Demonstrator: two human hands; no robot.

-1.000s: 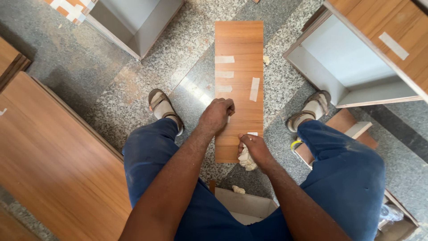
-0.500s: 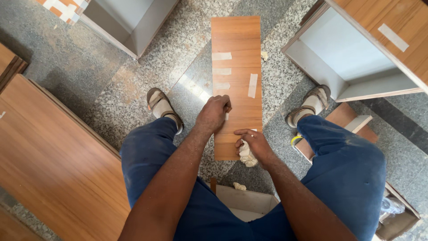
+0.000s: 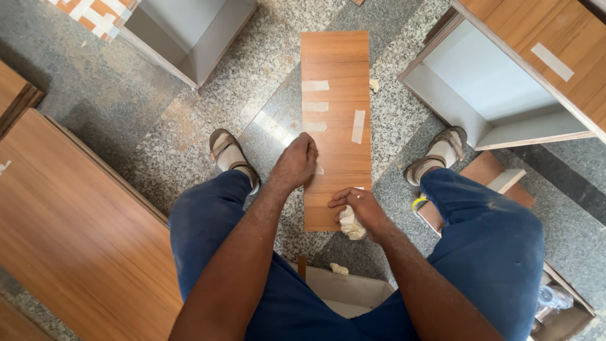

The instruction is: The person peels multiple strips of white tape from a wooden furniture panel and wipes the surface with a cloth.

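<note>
Speckled granite floor (image 3: 189, 120) carries a long wooden panel (image 3: 336, 69) lying flat between the seated person's sandalled feet, pale tape strips (image 3: 315, 85) stuck across it. Left hand (image 3: 295, 161) is curled into a fist, pressing the panel's left edge. Right hand (image 3: 360, 208) is closed around a crumpled white cloth (image 3: 349, 224) at the near end. Open grey cabinet boxes (image 3: 492, 95) stand around.

Brown board (image 3: 335, 69); white rag (image 3: 350, 224) (speckled floor (image 3: 189, 132))

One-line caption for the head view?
Left hand presses a taped wooden panel; right hand grips a crumpled cloth.
</note>
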